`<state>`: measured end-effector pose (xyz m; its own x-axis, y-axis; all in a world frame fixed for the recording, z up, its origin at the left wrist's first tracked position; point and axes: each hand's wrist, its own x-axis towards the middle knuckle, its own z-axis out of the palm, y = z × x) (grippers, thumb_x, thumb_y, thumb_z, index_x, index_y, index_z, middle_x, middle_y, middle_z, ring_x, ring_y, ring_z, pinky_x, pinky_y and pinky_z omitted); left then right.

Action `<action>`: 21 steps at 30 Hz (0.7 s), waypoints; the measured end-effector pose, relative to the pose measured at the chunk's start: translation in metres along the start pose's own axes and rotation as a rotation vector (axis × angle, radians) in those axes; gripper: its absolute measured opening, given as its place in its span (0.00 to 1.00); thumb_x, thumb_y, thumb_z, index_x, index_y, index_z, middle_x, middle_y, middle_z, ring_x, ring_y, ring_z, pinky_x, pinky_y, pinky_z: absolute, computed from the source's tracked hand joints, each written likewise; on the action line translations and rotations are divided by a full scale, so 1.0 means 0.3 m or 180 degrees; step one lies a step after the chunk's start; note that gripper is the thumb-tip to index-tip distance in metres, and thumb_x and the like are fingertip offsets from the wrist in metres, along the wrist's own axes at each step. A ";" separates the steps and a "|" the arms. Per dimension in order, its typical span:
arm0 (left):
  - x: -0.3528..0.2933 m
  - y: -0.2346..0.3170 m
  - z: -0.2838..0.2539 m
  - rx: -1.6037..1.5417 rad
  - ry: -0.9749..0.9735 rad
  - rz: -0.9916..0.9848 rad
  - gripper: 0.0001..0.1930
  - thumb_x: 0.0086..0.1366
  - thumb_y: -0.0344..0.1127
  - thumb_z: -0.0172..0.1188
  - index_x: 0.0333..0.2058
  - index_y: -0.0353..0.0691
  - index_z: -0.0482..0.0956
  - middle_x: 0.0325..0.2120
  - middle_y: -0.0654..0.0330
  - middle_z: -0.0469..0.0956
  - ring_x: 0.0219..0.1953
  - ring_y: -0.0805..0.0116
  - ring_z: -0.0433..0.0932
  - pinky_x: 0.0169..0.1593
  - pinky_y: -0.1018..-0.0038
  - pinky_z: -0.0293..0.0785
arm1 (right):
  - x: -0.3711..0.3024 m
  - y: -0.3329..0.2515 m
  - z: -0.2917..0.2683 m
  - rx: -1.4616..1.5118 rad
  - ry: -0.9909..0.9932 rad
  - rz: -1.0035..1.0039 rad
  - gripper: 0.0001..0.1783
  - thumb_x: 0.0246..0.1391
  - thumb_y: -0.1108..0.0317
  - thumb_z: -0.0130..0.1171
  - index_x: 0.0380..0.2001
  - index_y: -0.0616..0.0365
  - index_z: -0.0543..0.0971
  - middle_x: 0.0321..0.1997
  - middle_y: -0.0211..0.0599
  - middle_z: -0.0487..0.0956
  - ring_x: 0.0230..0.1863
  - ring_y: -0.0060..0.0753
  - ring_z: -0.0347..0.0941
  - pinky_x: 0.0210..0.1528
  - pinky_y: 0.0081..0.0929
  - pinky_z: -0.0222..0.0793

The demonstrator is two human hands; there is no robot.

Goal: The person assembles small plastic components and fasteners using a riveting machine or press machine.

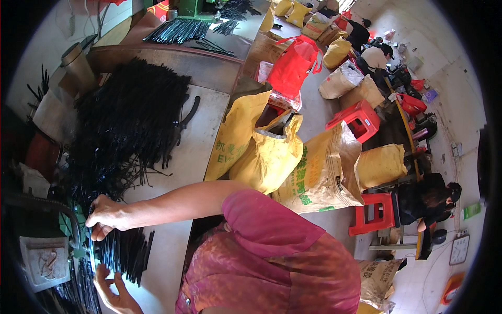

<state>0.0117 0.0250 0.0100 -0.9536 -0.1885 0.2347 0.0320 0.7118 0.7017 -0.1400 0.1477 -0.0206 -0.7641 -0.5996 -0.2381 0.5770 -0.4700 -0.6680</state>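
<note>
Handling of black strips [121, 256] seems in hand; right hand [108, 215] curls, its hold unclear; left hand [116, 301] is loosely wide; next probably needs careful alignment.

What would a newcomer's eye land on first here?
First, the big heap of thin black strips on the pale tabletop, upper left. Next, the bright red bag near top centre and the open-mouthed yellow sack mid-picture, beside the tabletop. The person's magenta top fills the lower centre.

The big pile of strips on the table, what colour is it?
Black; the pile shows in the head view.
</note>
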 end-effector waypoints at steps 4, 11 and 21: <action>0.013 0.005 0.030 -0.1312 -0.0196 -0.0594 0.12 0.55 0.33 0.52 0.37 0.34 0.71 0.30 0.59 0.73 0.29 0.76 0.69 0.30 0.83 0.63 | -0.006 -0.016 -0.016 0.0052 0.0027 -0.0130 0.07 0.44 0.77 0.49 0.28 0.71 0.64 0.21 0.46 0.70 0.20 0.39 0.73 0.20 0.29 0.74; 0.003 0.001 0.009 -0.2709 -0.0266 -0.1631 0.08 0.56 0.36 0.52 0.30 0.38 0.72 0.21 0.66 0.71 0.21 0.82 0.67 0.22 0.92 0.59 | 0.018 -0.004 0.043 0.0320 0.0086 -0.0104 0.11 0.41 0.79 0.50 0.31 0.72 0.63 0.22 0.49 0.70 0.19 0.43 0.72 0.20 0.35 0.73; 0.005 -0.018 0.014 -0.3515 -0.0176 -0.2431 0.10 0.55 0.37 0.53 0.28 0.35 0.70 0.17 0.65 0.70 0.16 0.80 0.65 0.17 0.86 0.56 | 0.007 -0.033 -0.013 -0.0296 -0.0467 -0.0146 0.08 0.48 0.74 0.46 0.30 0.69 0.70 0.29 0.50 0.74 0.32 0.41 0.73 0.35 0.30 0.72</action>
<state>0.0087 0.0238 0.0037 -0.8509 -0.2446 -0.4649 -0.3116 -0.4776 0.8215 -0.1484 0.1535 -0.0172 -0.7348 -0.6702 -0.1049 0.5080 -0.4413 -0.7397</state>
